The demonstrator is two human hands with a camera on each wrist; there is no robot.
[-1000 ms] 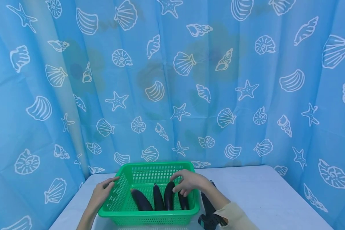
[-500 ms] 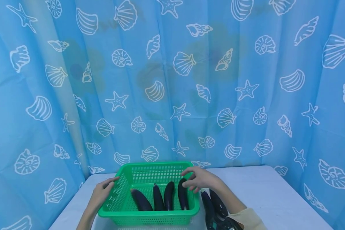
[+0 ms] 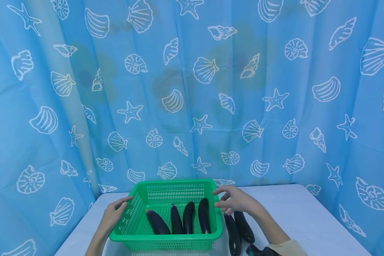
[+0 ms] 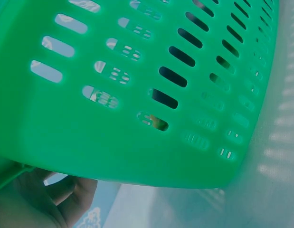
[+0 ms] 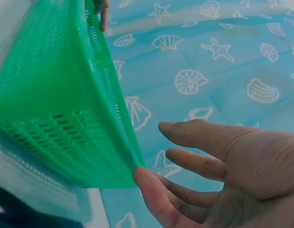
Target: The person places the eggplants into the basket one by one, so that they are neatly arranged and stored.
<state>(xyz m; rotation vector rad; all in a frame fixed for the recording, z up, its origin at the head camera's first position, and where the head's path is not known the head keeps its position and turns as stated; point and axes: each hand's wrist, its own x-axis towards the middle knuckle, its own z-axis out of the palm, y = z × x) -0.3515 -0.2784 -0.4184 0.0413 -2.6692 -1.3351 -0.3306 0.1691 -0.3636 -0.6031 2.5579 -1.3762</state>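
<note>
A green plastic basket point(image 3: 166, 237) holds several dark purple eggplants, the rightmost eggplant point(image 3: 203, 216) lying along its right side. My left hand point(image 3: 112, 215) holds the basket's left rim, with fingertips over the edge; the left wrist view shows its bent fingers point(image 4: 76, 202) past the perforated wall. Just outside the right rim hovers my right hand point(image 3: 236, 201), fingers spread and loosely bent, nothing in them. In the right wrist view a fingertip point(image 5: 143, 175) overlaps the basket's rim. Under and beside this hand, two eggplants lie on the table, the nearer eggplant point(image 3: 233, 234) right against the other eggplant point(image 3: 244, 227).
A white-covered table point(image 3: 294, 217) carries the basket and extends to the right. Behind it hangs a blue curtain point(image 3: 192, 106) with white shell and starfish prints. A dark wrist strap point(image 3: 262, 251) sits on the right forearm.
My right hand has moved right, from over the eggplants in the basket to just beyond its right rim, uncovering the rightmost eggplant. The left hand has stayed on the left rim.
</note>
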